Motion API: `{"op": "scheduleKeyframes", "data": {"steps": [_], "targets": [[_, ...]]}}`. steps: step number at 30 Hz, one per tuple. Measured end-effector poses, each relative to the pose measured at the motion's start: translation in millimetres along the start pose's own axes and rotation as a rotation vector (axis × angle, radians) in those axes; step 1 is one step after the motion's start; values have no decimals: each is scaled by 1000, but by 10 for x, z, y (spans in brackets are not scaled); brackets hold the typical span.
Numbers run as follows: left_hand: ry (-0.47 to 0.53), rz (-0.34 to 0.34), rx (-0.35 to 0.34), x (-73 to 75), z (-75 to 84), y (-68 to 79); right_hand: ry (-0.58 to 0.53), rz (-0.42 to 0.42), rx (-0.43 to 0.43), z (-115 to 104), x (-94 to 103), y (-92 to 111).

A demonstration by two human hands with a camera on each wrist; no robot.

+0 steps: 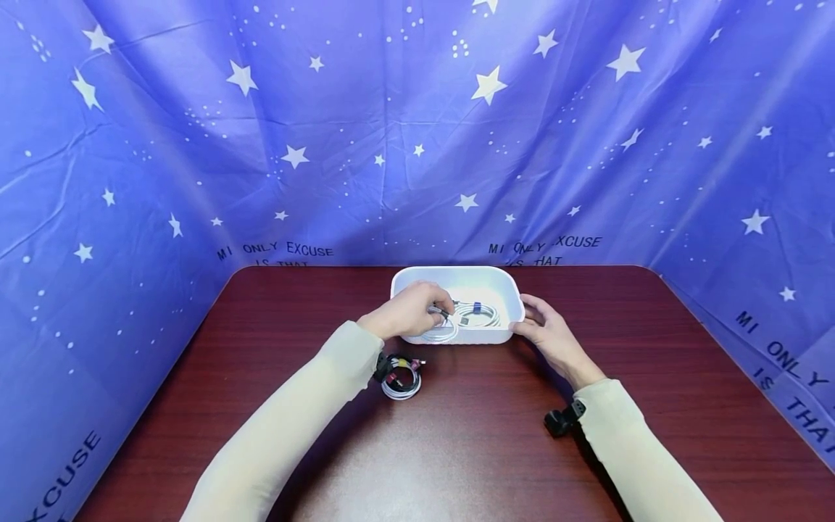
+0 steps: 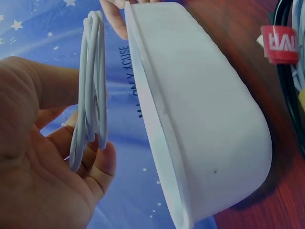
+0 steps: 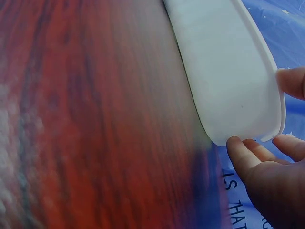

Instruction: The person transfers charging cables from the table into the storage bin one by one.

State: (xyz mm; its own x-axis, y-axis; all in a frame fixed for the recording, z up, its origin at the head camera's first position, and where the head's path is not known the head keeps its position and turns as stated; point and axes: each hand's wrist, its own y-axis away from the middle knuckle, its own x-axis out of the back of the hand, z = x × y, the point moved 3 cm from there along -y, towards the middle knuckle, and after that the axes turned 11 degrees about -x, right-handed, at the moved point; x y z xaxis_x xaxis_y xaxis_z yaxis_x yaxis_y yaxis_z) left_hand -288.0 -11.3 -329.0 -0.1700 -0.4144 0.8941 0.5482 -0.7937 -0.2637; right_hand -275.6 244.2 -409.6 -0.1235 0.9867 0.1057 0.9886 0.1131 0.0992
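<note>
My left hand [image 1: 411, 308] pinches a coiled white cable [image 2: 94, 81] between thumb and fingers, over the left part of a white plastic bin [image 1: 457, 336]. In the left wrist view the coil hangs beside the bin's rim. Another white cable coil [image 1: 497, 316] with a blue strap [image 1: 478, 307] lies inside the bin. My right hand [image 1: 551, 333] holds the bin's right end, with the thumb at the rim and fingertips against the outer wall, as the right wrist view shows.
On the dark red wooden table [image 1: 470, 435], just below the left wrist, lie black and white coiled cables [image 1: 401, 395] with red and yellow straps. A blue star-patterned curtain [image 1: 391, 181] rises along the table's back and sides.
</note>
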Motion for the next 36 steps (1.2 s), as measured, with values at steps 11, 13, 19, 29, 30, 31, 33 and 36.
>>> {"op": "scheduleKeyframes", "data": {"steps": [11,13,19,29,30,31,33,36], "targets": [[36,-7,44,-27,-118,-235,10,3,10,22,13,-21],[55,-14,62,-41,-141,-272,10,2,10,23,15,-22],[74,-16,80,-126,-250,-369,14,3,7,21,10,-16],[92,-9,127,-237,-345,-492,21,8,0,3,4,-15],[90,-10,134,-249,-347,-505,21,8,-3,2,5,-12],[89,-9,139,-263,-350,-519,22,8,-5,3,7,-9],[87,-5,154,-294,-362,-548,20,10,-9,0,9,-1],[93,-11,152,-349,-374,-588,17,11,-8,-5,9,10]]}}
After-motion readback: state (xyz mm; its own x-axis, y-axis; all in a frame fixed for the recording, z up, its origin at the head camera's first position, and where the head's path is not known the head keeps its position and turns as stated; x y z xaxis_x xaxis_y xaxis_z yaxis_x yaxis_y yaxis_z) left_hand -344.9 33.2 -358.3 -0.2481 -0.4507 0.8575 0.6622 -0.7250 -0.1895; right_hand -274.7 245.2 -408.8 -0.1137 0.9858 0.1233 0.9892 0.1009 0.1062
